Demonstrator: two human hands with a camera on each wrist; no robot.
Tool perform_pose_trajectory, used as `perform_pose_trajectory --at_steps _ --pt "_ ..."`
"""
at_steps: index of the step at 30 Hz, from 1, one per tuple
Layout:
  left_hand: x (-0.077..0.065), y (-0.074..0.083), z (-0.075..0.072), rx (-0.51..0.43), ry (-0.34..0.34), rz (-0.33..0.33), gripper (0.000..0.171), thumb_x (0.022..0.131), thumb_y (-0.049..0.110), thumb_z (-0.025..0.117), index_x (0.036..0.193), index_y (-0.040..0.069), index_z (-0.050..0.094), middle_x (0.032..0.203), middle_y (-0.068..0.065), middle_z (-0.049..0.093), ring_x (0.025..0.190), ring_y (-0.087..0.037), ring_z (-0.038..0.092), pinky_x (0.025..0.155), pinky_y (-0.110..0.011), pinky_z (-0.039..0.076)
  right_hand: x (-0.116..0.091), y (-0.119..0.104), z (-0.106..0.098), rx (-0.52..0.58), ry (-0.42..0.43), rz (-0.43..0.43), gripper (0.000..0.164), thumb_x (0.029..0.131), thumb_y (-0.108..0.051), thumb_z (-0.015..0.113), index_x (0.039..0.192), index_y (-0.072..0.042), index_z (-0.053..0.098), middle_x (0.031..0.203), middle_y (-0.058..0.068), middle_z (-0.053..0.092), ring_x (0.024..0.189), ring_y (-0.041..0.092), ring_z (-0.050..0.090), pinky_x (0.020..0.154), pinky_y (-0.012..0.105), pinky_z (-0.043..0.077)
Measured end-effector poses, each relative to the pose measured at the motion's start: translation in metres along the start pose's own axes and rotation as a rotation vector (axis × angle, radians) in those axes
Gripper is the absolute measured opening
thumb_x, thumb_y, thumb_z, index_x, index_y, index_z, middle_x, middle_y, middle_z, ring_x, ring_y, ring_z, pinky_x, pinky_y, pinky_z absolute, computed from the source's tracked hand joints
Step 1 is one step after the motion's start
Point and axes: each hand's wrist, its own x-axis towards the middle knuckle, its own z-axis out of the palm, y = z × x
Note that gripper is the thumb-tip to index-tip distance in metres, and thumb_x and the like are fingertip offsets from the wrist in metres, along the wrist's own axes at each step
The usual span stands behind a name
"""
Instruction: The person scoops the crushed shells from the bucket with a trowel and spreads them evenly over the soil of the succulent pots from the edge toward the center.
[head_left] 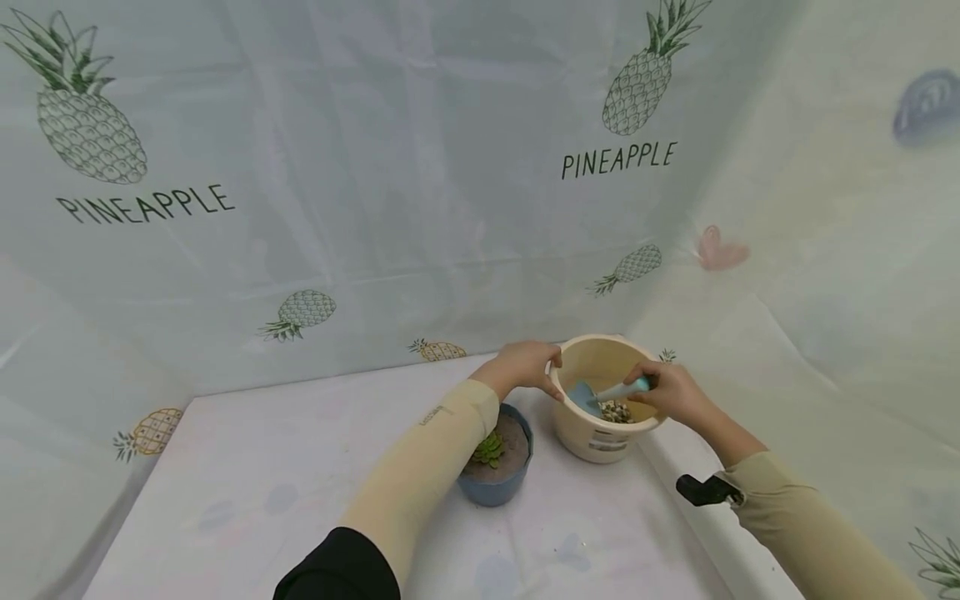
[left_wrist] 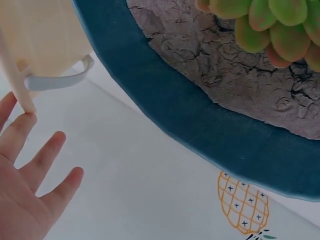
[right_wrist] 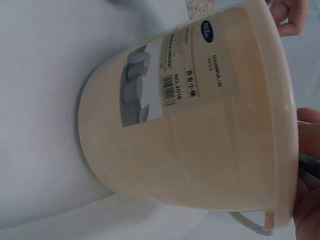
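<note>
A cream plastic bucket (head_left: 581, 433) stands at the table's back right, with small mixed pebbles (head_left: 617, 412) inside. My left hand (head_left: 525, 367) holds its left rim; the left wrist view shows fingertips at the rim (left_wrist: 22, 95) and the other fingers spread. My right hand (head_left: 675, 392) grips the pale handle of a small trowel (head_left: 583, 397), whose blue blade is down inside the bucket beside the pebbles. In the right wrist view the bucket wall (right_wrist: 215, 145) hides the blade. Below my left wrist is a blue pot (head_left: 495, 493) holding a green succulent (head_left: 490, 450) in grey-brown soil.
The white table (head_left: 300, 467) meets a pineapple-print curtain (head_left: 450, 208) behind and on the right. The bucket and blue pot stand close together, and my left forearm passes over the pot's left side. A pale bucket handle (left_wrist: 57, 81) hangs at the bucket's side.
</note>
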Motion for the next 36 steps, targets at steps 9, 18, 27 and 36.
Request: perform_pose_trajectory --at_steps 9,18,27,36 --pt "0.001 -0.001 0.002 -0.03 -0.008 -0.005 0.067 0.074 0.059 0.076 0.128 0.023 0.059 0.128 0.001 0.061 0.102 -0.015 0.059 0.079 -0.034 0.05 -0.006 0.004 -0.01 0.132 -0.026 0.039 0.015 0.081 0.0 0.078 0.094 -0.002 0.071 0.098 0.015 0.067 0.084 0.02 0.062 0.066 0.026 0.053" --pt "-0.001 -0.002 0.003 -0.03 0.001 -0.01 0.065 0.075 0.059 0.076 0.127 0.025 0.058 0.124 0.006 0.06 0.103 -0.013 0.059 0.079 -0.033 0.05 -0.013 0.003 -0.021 0.183 -0.011 0.074 0.021 0.087 -0.005 0.074 0.105 0.004 0.068 0.103 0.019 0.065 0.085 0.021 0.064 0.067 0.026 0.054" --pt "-0.003 -0.002 0.002 -0.014 -0.009 -0.006 0.065 0.075 0.061 0.075 0.127 0.026 0.057 0.123 0.006 0.061 0.1 -0.013 0.059 0.077 -0.032 0.05 -0.024 0.007 -0.029 0.222 0.036 0.13 0.032 0.089 -0.014 0.073 0.113 0.006 0.064 0.104 0.021 0.064 0.083 0.01 0.064 0.069 0.029 0.055" --pt "-0.001 -0.001 0.005 -0.019 -0.019 -0.005 0.068 0.077 0.061 0.073 0.132 0.026 0.054 0.131 0.005 0.058 0.11 -0.015 0.058 0.086 -0.034 0.049 -0.03 0.011 -0.032 0.297 0.08 0.142 0.037 0.09 -0.012 0.072 0.116 0.011 0.06 0.098 0.019 0.067 0.081 0.006 0.066 0.067 0.027 0.056"
